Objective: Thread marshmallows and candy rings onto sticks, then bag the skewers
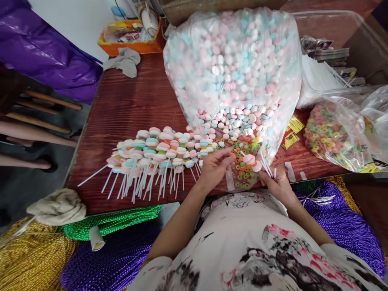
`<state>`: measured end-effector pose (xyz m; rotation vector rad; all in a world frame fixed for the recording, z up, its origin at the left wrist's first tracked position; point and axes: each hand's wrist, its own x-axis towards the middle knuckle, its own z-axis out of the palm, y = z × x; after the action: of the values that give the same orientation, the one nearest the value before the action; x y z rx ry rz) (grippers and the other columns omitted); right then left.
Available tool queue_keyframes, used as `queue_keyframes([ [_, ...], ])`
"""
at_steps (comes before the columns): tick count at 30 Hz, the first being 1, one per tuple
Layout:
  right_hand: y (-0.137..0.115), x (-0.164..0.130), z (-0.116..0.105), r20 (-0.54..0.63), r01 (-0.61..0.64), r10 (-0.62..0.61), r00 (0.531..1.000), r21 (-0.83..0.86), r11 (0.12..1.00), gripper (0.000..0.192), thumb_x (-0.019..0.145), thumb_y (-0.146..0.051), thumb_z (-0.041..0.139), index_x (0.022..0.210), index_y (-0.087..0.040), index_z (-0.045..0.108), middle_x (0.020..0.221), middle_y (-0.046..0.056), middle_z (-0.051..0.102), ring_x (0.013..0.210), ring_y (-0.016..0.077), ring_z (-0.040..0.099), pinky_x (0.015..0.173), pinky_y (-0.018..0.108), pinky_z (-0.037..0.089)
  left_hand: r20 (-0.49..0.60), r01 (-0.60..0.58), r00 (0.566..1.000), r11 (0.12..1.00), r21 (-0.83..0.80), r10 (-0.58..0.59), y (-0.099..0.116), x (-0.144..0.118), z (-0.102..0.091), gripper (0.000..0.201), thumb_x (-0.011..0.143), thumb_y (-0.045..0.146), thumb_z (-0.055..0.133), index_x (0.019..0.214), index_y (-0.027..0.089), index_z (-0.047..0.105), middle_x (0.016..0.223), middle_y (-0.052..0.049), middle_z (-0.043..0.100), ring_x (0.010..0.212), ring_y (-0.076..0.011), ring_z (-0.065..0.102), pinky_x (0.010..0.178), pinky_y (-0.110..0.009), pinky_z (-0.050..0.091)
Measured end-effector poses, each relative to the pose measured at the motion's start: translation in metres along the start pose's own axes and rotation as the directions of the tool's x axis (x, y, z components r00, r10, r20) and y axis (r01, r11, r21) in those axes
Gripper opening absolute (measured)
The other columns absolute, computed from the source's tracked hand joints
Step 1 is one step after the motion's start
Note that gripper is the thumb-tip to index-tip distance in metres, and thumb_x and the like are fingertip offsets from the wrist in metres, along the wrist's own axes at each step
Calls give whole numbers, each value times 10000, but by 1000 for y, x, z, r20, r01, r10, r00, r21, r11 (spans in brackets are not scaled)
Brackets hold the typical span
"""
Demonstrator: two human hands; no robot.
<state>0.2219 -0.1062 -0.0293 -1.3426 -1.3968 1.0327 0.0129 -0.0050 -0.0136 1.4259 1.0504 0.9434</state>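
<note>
My right hand (276, 182) is closed around a few white sticks (266, 163). One stick carries pink and white marshmallow candies (249, 159), its bare tip pointing up and left. The fingers of my left hand (214, 167) are pinched together, with a small orange gummy ring (233, 156) at their tips. Between and beyond my hands lie loose green, yellow and orange gummy rings (244, 171) on clear plastic. To the left, a stacked pile of finished candy skewers (156, 147) lies with the white sticks toward me.
Behind my hands stands a large clear bag of pastel marshmallow candies (230, 68), its mouth spilling toward me. On the right are a bag of gummy rings (330, 133), yellow twist ties (292, 131) and a clear tub (330, 14) with sticks. An orange box (130, 45) and grey cloth (124, 61) sit back left.
</note>
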Motion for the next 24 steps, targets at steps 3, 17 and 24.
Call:
queue_keyframes([
  [3, -6, -3, 1, 62, 51, -47, 997, -66, 997, 375, 994, -314, 508, 638, -196, 524, 553, -44, 440, 503, 103, 379, 491, 260, 315, -55, 176, 975, 894, -412, -217, 15, -6, 2, 366, 695, 309, 844, 1040, 205, 779, 824, -31, 765, 641, -161, 707, 597, -277, 580],
  [17, -17, 0, 11, 94, 97, -88, 992, -99, 990, 269, 972, -177, 432, 814, -184, 650, 627, -31, 513, 559, 114, 435, 552, 233, 375, -190, -45, 982, 937, -347, -23, 5, -15, 12, 98, 709, 288, 850, 796, 263, 813, 856, -25, 774, 860, -166, 696, 889, -328, 559],
  [24, -20, 6, 16, 229, 142, -139, 963, 2, 990, 319, 995, -196, 378, 820, -221, 644, 660, -20, 532, 585, 135, 459, 583, 254, 412, 151, 230, 972, 867, -443, -181, 21, -9, 4, 261, 758, 408, 808, 924, 206, 810, 935, -81, 768, 841, -203, 682, 829, -347, 547],
])
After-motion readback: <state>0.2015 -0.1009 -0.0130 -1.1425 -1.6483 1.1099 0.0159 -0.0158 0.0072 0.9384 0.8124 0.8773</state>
